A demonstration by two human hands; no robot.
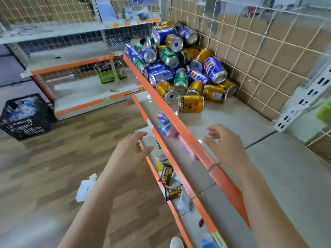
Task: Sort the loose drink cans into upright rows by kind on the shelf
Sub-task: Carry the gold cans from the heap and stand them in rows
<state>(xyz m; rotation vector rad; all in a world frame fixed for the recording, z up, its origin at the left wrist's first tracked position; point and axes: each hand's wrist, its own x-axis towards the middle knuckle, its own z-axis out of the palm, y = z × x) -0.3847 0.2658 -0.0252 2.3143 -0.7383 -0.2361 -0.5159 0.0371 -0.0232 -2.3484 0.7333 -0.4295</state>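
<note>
The cans lie in a loose heap in the upper middle of the frame, at the far end of the shelf, pushed against the wire mesh back. Blue, green and gold ones are mixed together, nearly all on their sides. One gold can lies on its side at the near edge of the heap, just beside the shelf's orange front rim.

Both hands are in the lower middle of the frame, well apart from the heap. The left hand hovers left of the orange rim, its fingers loosely spread and holding nothing. The right hand hovers over the bare shelf, right of the rim, its fingers slightly bent, apart and empty.

Brown snack packets lie on the lower shelf under the hands. A black crate stands on the wooden floor at the left, and a white scrap of paper lies on the floor beside the left forearm.
</note>
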